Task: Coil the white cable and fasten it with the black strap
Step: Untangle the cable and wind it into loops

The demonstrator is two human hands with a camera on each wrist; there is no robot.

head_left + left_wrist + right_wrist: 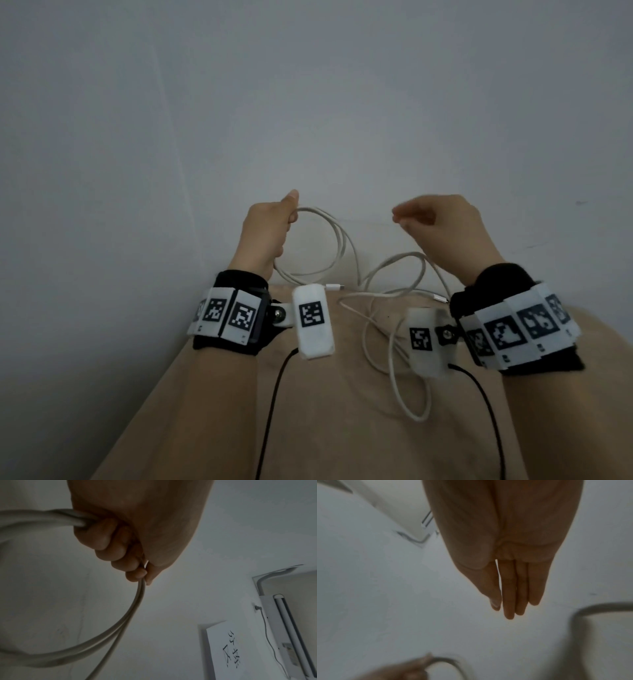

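Observation:
My left hand (270,229) is raised in front of the wall and grips two loops of the white cable (337,236), fingers curled round the strands (109,542). The loops (120,626) hang down from the fist. The rest of the cable (394,346) trails loosely over the tan surface, with a connector (334,287) near my left wrist and another (440,297) by my right wrist. My right hand (442,226) hovers to the right of the loops, fingers (513,588) straight and together, holding nothing. No black strap is visible.
A tan cloth-covered surface (308,428) lies below my wrists against a plain grey wall (308,102). Black wires (274,394) run from the wrist cameras. The left wrist view shows a paper sign (240,649) and a wall fixture (283,615).

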